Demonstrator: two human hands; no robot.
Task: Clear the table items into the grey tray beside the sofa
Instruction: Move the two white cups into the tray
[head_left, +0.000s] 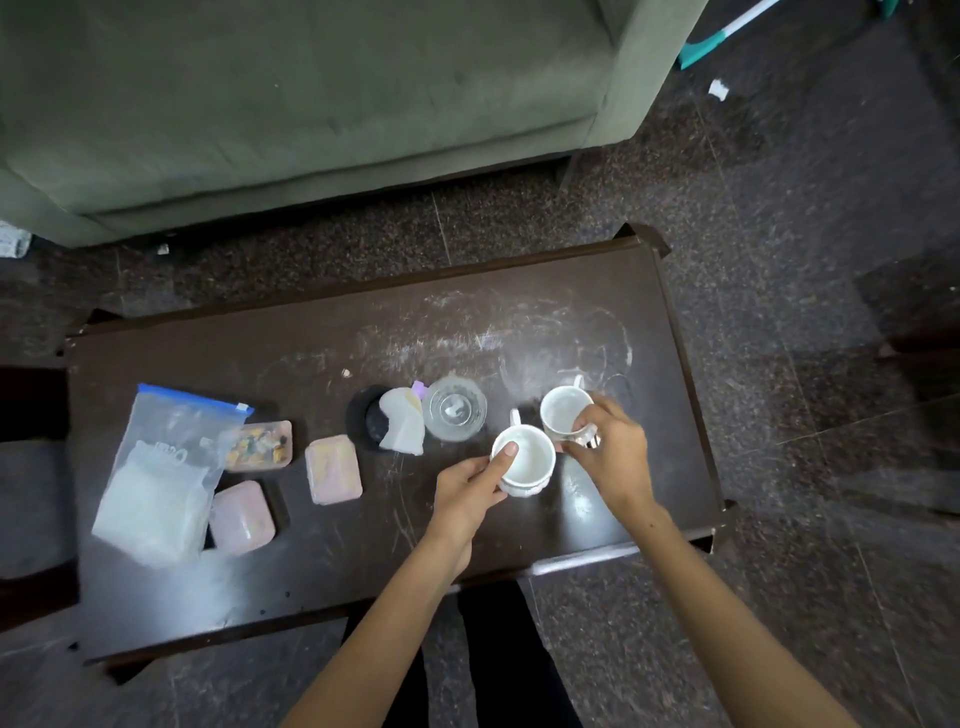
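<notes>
The left hand is clamping the near white cup, thumb over its rim; the right hand is pinching the far white cup, both at the 3 o'clock end of the scuffed dark table. A green sofa is sitting at 12 o'clock on speckled dark floor.

white cups, dark brown scuffed counter, pink boxes, blue-topped clear bag, grey-green sofa, speckled dark floor.
</notes>
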